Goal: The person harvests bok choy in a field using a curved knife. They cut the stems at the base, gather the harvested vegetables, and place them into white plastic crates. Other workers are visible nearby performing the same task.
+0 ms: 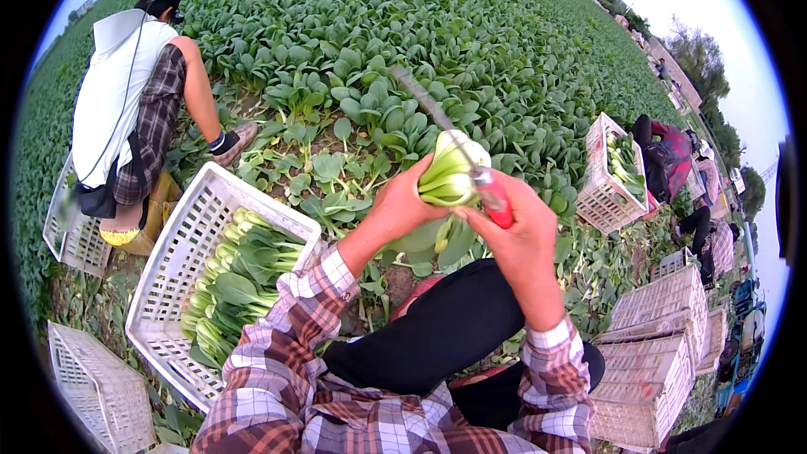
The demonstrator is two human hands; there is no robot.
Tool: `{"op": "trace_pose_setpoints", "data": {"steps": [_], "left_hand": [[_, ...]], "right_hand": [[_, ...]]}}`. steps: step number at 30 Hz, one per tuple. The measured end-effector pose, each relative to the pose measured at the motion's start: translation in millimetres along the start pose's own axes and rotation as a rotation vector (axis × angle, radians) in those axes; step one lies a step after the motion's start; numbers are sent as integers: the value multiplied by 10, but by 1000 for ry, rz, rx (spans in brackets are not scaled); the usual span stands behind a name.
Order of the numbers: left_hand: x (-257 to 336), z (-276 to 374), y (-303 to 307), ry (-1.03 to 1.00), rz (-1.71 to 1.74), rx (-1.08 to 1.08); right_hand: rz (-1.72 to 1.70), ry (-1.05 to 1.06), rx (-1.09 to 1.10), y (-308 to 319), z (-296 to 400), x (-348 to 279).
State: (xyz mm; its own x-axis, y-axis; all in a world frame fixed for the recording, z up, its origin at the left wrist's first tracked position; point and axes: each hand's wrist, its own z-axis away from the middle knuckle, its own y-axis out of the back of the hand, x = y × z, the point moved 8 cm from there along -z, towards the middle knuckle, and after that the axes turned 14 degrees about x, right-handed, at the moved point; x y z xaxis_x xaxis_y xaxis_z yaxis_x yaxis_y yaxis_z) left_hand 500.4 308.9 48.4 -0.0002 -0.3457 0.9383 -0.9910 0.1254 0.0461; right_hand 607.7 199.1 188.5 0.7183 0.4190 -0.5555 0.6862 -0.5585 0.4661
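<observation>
My left hand is closed around a head of bok choy, its pale base up and its green leaves hanging below. In my right hand is a knife with a red handle; its narrow blade points up and away, crossing in front of the base. My right thumb is close to the lower part of the stalks; whether it touches them I cannot tell. To my left stands a white plastic crate partly filled with bok choy, lying with the pale bases mostly towards the left.
Rows of growing bok choy spread ahead. Cut leaves litter the soil. A person crouches at left beside another crate. At right are a filled crate, stacked crates and several people farther off. An empty-looking crate stands lower left.
</observation>
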Motion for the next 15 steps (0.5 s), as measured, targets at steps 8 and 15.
{"op": "trace_pose_setpoints", "data": {"steps": [8,15], "left_hand": [[186,253,540,249,170,42],[404,416,1339,150,427,652]], "right_hand": [[298,54,159,-30,18,-29],[-148,-501,98,-350,384,-322]]}}
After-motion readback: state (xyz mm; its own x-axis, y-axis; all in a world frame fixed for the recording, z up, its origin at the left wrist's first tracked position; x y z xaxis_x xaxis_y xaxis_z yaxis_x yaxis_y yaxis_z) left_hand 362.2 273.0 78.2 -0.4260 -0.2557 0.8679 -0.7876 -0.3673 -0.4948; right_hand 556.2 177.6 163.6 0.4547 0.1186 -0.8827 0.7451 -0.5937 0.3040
